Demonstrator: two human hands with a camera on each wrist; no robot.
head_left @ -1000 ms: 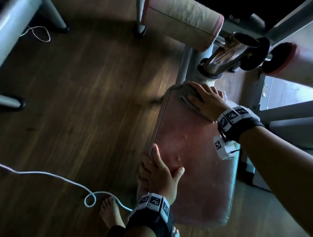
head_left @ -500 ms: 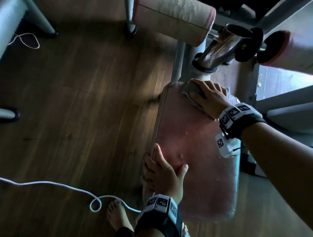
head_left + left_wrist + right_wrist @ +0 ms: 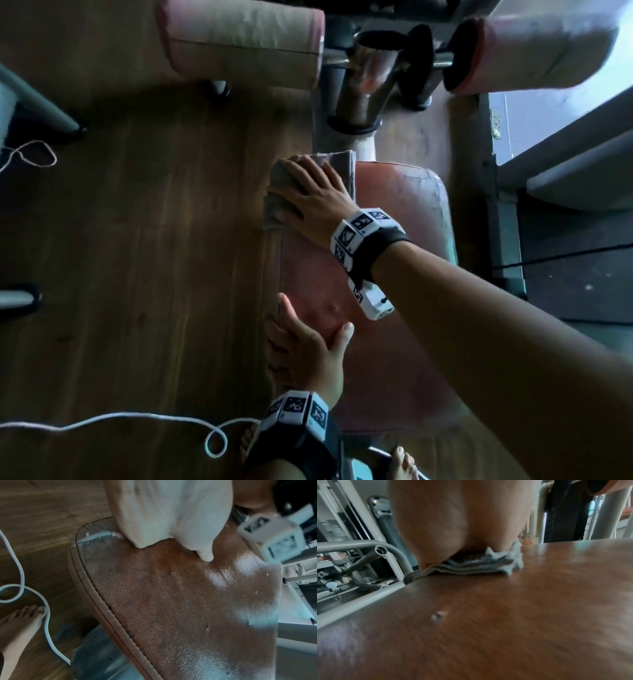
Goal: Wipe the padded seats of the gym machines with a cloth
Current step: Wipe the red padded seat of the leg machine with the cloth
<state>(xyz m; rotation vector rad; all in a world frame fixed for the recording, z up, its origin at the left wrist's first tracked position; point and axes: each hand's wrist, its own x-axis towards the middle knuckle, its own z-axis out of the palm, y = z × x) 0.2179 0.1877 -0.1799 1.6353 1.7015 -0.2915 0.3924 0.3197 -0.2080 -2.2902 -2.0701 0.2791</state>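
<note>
A worn reddish-brown padded seat (image 3: 394, 240) fills the middle of the head view. My right hand (image 3: 308, 192) lies flat on a folded grey cloth (image 3: 339, 164) and presses it onto the seat's far left corner, where the cloth hangs over the edge. The right wrist view shows the palm (image 3: 458, 520) on top of the layered cloth (image 3: 471, 566), with the seat (image 3: 505, 615) below. My left hand (image 3: 305, 346) holds the seat's near left edge, fingers curled down the side and thumb (image 3: 205, 555) pressed on the leather (image 3: 171, 608).
Two pink foam roller pads (image 3: 239, 37) (image 3: 534, 48) and a chrome post (image 3: 366, 78) stand just beyond the seat. A white cable (image 3: 137, 418) loops across the wooden floor by my bare foot (image 3: 17, 628). Grey machine frames (image 3: 34, 109) stand at the left and right.
My right hand has slid the cloth leftwards along the seat's far end to its left corner. The left hand has kept its hold on the near edge.
</note>
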